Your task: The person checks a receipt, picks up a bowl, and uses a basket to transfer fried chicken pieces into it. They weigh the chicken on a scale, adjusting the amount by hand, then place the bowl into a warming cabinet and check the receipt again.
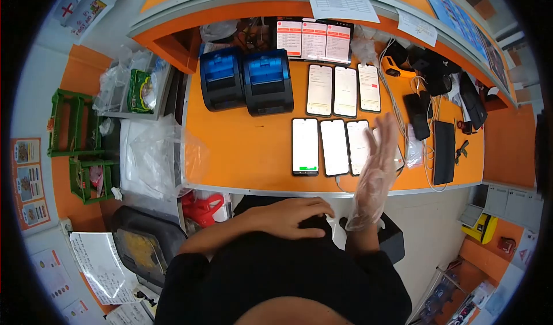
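Observation:
My right hand (377, 163) wears a clear plastic glove and is raised at the desk's front edge, fingers stretched upward and holding nothing. It partly covers a smartphone (398, 159) at the right end of the front row. Nearest on its left is another lit smartphone (358, 143). Further left in that row lie a white-screened phone (334, 147) and a phone with a green bar (305, 146). Three more phones form the row behind, the middle one (345, 91) among them. Bare and without a glove, my left hand (296, 218) rests on my lap, fingers loosely extended.
Two black-and-blue printers (268, 83) stand on the orange desk (242, 152), left of the phones. A tablet (313, 40) leans at the back. Cables, a yellow-black device (397, 67) and a dark phone (443, 152) are at right. Plastic bags (152, 158) lie left.

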Available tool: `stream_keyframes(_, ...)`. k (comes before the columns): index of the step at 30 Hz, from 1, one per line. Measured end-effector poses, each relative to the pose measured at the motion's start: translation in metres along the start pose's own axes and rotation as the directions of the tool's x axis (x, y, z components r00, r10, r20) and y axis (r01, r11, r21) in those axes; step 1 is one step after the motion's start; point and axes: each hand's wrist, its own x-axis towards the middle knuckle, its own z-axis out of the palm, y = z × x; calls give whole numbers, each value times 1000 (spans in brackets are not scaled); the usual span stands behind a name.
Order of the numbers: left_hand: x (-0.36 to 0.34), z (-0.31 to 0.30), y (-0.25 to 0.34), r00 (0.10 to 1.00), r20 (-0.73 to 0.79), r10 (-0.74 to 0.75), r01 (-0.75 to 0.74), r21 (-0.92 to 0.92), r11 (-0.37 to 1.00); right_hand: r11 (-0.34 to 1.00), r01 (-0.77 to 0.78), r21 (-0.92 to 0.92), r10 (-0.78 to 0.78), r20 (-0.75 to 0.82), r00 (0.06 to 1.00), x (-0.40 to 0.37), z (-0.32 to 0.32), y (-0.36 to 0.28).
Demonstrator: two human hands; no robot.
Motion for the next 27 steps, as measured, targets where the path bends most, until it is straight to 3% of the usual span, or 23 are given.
stream_keyframes(1, -7, -7, -6, 985, 148, -85, 107, -151, 983, 999, -45, 0, 45, 81, 996, -10, -5, 8)
stream_keyframes(2, -15, -12, -7, 986, 142, -85, 107, -156, 982, 996, -88, -1, 87, 158, 984, -20, -8, 15)
stream_keyframes(4, -29, -20, -8, 999, 30, 43, -33, -273, 961, 988, -155, 4, 148, 269, 952, -34, -7, 24)
stream_keyframes(7, -44, -47, 34, 956, 98, 277, -235, -313, 920, 963, -267, -29, 261, 340, 903, -43, 7, 26)
stream_keyframes(9, -45, -71, 85, 803, 140, 580, -514, -329, 792, 953, -259, -157, 302, 444, 843, -42, 14, 21)
stream_keyframes(11, -65, -67, 117, 625, 201, 754, -644, -414, 643, 947, -266, -182, 322, 494, 808, -39, 21, 19)
stream_keyframes(14, -74, -60, 151, 624, 275, 731, -703, -212, 679, 931, -307, -196, 361, 612, 704, -36, 35, 25)
stream_keyframes(15, -74, -50, 154, 660, 188, 727, -709, -164, 686, 949, -238, -206, 314, 687, 655, -44, 39, 33)
stream_keyframes(16, -86, -23, 153, 718, 81, 691, -691, -39, 722, 975, -150, -163, 218, 829, 516, -47, 53, 41)
stream_keyframes(18, -117, 32, 158, 709, 85, 700, -693, -103, 714, 987, -117, -112, 143, 941, 307, -59, 59, 40)
stream_keyframes(20, -126, 71, 178, 753, -147, 641, -635, 95, 767, 973, -203, -113, 156, 965, 210, -83, 72, 35)
stream_keyframes(22, -138, 126, 204, 831, -171, 529, -487, 236, 841, 964, -258, -64, 86, 993, 75, -122, 79, 52)
stream_keyframes(23, -141, 158, 210, 811, -261, 523, -443, 311, 841, 965, -264, -10, -12, 997, -79, -143, 80, 58)
stream_keyframes(24, -141, 189, 214, 791, -378, 481, -340, 381, 859, 945, -312, -97, 60, 990, -124, -161, 81, 63)
stream_keyframes(25, -142, 220, 215, 703, -464, 538, -330, 458, 826, 920, -338, -197, 151, 976, -157, -180, 82, 63)
stream_keyframes(26, -141, 248, 222, 615, -506, 604, -328, 533, 780, 932, -317, -174, 95, 964, -248, -196, 83, 52)
stream_keyframes(27, -138, 275, 229, 470, -593, 653, -249, 621, 743, 959, -221, -178, 94, 934, -346, -212, 84, 40)
